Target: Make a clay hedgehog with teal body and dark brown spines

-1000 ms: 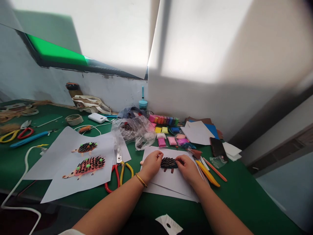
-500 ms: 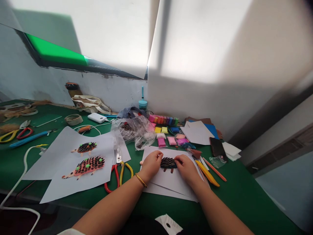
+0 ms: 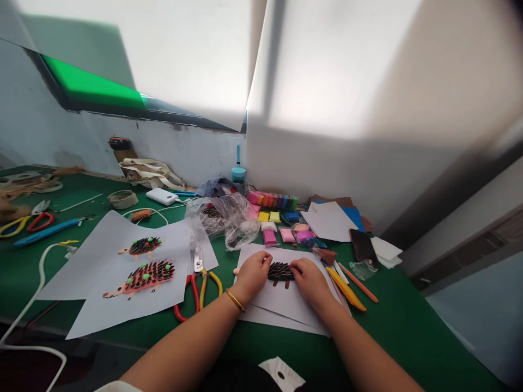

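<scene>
A hedgehog figure [image 3: 280, 271] lies on white paper [image 3: 281, 306], its dark back covered with overlapping pointed pieces that look like sunflower seeds. Two short brown legs show below its body. At its left end is my left hand [image 3: 254, 275], fingers drawn together in a pinch; whatever sits between the tips is too small to make out. My right hand [image 3: 309, 279] is closed too, its thumb and forefinger touching the figure's right edge. Those fingers cover that edge and anything they pinch.
Red-and-yellow-handled scissors [image 3: 199, 283] lie left of the paper. Two finished hedgehog pictures [image 3: 150, 276] are farther left. A yellow cutter [image 3: 346, 288] is on the right. Behind stand clay packets [image 3: 287, 234] and a plastic bag [image 3: 229, 218] holding dark seeds.
My right hand has shifted very slightly left at the figure's right edge. My left hand stays in almost the same place.
</scene>
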The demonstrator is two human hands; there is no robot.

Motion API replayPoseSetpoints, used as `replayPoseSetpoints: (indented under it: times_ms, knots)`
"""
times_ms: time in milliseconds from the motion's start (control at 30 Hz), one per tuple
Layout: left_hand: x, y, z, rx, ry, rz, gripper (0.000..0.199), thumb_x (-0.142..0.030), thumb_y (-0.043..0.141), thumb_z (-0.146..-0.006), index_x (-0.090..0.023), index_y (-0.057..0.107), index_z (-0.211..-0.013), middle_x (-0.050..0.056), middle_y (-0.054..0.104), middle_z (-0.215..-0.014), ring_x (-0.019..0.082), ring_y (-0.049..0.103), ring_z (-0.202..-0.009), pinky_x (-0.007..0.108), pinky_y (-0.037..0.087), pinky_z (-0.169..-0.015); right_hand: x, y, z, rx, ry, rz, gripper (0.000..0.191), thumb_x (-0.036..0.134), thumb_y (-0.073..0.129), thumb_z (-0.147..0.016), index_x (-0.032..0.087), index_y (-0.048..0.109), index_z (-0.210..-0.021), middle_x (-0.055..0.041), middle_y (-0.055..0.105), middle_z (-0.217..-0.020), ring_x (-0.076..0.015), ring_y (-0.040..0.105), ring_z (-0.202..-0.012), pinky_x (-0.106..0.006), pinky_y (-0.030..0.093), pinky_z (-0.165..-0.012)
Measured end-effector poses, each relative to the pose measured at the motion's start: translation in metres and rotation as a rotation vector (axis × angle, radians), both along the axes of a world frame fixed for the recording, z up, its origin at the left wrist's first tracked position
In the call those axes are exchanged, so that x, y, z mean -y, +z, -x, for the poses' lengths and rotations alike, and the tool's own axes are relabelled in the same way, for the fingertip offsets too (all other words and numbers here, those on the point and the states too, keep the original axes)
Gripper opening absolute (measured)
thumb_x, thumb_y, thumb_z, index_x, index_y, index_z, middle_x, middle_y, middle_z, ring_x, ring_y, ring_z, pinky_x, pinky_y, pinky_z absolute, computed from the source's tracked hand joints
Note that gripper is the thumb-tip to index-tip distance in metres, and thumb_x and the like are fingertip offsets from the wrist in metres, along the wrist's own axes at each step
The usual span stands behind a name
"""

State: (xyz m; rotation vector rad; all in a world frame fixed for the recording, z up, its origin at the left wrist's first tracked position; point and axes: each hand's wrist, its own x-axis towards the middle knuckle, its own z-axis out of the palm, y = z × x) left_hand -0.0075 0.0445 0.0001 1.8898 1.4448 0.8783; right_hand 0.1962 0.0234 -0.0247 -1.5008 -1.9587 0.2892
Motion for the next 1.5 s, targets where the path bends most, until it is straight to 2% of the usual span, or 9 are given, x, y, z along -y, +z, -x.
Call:
replayPoseSetpoints:
  times_ms: [400, 967, 1067, 1133, 1233, 1333, 1433, 1500]
  knots:
    - [0.001, 0.001, 0.000, -0.004, 0.009, 0.002, 0.028, -0.033, 0.044, -0.093, -0.019, 0.068, -0.090, 0.005, 0.070, -0.088, 0.020, 0.061, -0.082, 0.029, 0.038, -0.070, 0.005, 0.003, 0.001, -0.069, -0.023, -0.020, 0.014, 0.019, 0.052, -0.087, 0.021, 0.066, -0.086, -0.0047, 0.066, -0.088, -0.0214, 0.060, -0.087, -0.034, 0.046, -0.080]
    - [0.001, 0.001, 0.000, -0.013, 0.004, -0.015, 0.027, -0.033, 0.044, -0.093, -0.020, 0.067, -0.088, 0.004, 0.070, -0.088, 0.020, 0.061, -0.083, 0.029, 0.038, -0.071, 0.005, 0.008, 0.005, 0.067, -0.050, 0.015, 0.018, 0.019, 0.048, -0.089, 0.022, 0.066, -0.086, -0.0046, 0.066, -0.088, -0.0210, 0.058, -0.088, -0.033, 0.044, -0.080]
    - [0.000, 0.001, 0.001, 0.034, 0.002, -0.012, 0.028, -0.036, 0.045, -0.092, -0.019, 0.067, -0.087, 0.005, 0.069, -0.086, 0.020, 0.060, -0.081, 0.029, 0.039, -0.071, 0.006, 0.008, 0.005, 0.042, -0.048, -0.002, 0.018, 0.020, 0.048, -0.090, 0.021, 0.066, -0.086, -0.0048, 0.066, -0.088, -0.0211, 0.059, -0.087, -0.033, 0.044, -0.079]
    - [0.001, 0.001, 0.000, 0.158, -0.009, -0.005, 0.032, -0.042, 0.046, -0.092, -0.018, 0.066, -0.088, 0.005, 0.066, -0.081, 0.019, 0.059, -0.076, 0.029, 0.040, -0.068, 0.008, 0.010, 0.005, 0.022, -0.044, -0.054, 0.018, 0.021, 0.048, -0.091, 0.021, 0.066, -0.088, -0.0057, 0.066, -0.089, -0.0216, 0.059, -0.088, -0.035, 0.045, -0.080]
    - [0.005, 0.003, -0.004, 0.532, -0.101, 0.145, 0.052, -0.061, 0.039, -0.091, -0.015, 0.063, -0.098, 0.000, 0.053, -0.065, 0.013, 0.047, -0.053, 0.026, 0.038, -0.053, 0.016, 0.015, 0.008, 0.015, -0.001, -0.198, 0.019, 0.022, 0.047, -0.093, 0.021, 0.066, -0.095, -0.0074, 0.066, -0.093, -0.0228, 0.058, -0.090, -0.038, 0.044, -0.081]
    - [0.012, 0.009, -0.007, 0.927, -0.239, 0.468, 0.071, -0.074, 0.029, -0.088, -0.014, 0.059, -0.110, -0.005, 0.041, -0.063, 0.006, 0.026, -0.040, 0.021, 0.025, -0.041, 0.027, 0.024, 0.017, 0.018, 0.083, -0.324, 0.019, 0.023, 0.050, -0.093, 0.022, 0.067, -0.100, -0.0079, 0.066, -0.095, -0.0230, 0.057, -0.090, -0.039, 0.044, -0.081]
    - [0.019, 0.014, -0.009, 1.071, -0.322, 0.710, 0.075, -0.077, 0.029, -0.086, -0.013, 0.058, -0.114, -0.005, 0.041, -0.065, 0.004, 0.021, -0.040, 0.018, 0.014, -0.039, 0.037, 0.033, 0.028, 0.054, 0.171, -0.369, 0.021, 0.024, 0.053, -0.091, 0.025, 0.067, -0.107, -0.0074, 0.066, -0.097, -0.0236, 0.058, -0.091, -0.040, 0.044, -0.082]
    - [0.023, 0.015, -0.011, 1.045, -0.335, 0.759, 0.077, -0.078, 0.029, -0.085, -0.014, 0.059, -0.114, -0.004, 0.042, -0.064, 0.004, 0.023, -0.041, 0.018, 0.013, -0.040, 0.042, 0.037, 0.033, 0.076, 0.224, -0.367, 0.026, 0.027, 0.056, -0.090, 0.025, 0.065, -0.115, -0.0078, 0.066, -0.099, -0.0245, 0.057, -0.093, -0.041, 0.044, -0.083]
